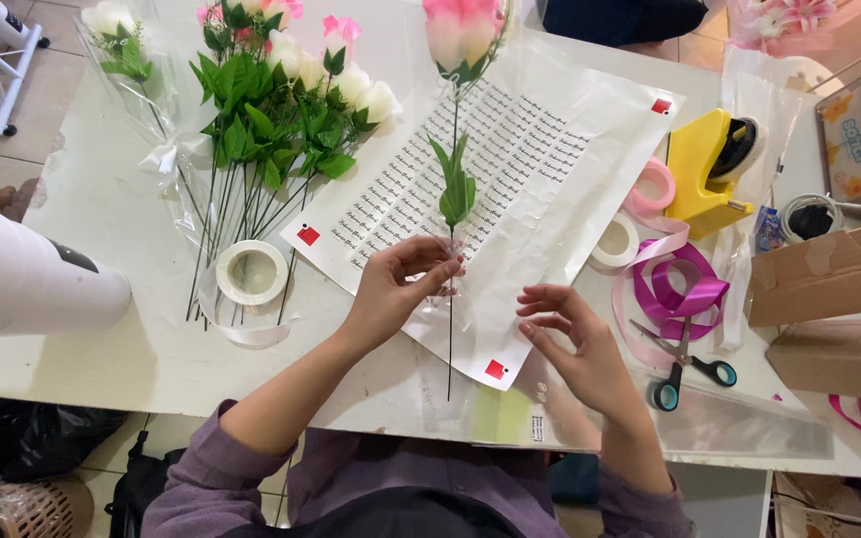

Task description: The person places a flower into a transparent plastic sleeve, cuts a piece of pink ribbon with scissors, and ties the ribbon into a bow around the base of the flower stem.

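My left hand pinches the thin stem of an artificial pink and white rose, holding it upright in a clear plastic sleeve. Green leaves sit on the stem just above my fingers. My right hand hovers to the right of the stem with fingers spread and nothing in it. Both hands are over a white sheet of small printed sticker labels with red corner squares.
A bunch of artificial roses lies at the left, beside a white tape roll. At the right are a yellow tape dispenser, purple ribbon, scissors, another tape roll and cardboard boxes. A white cylinder lies at the far left.
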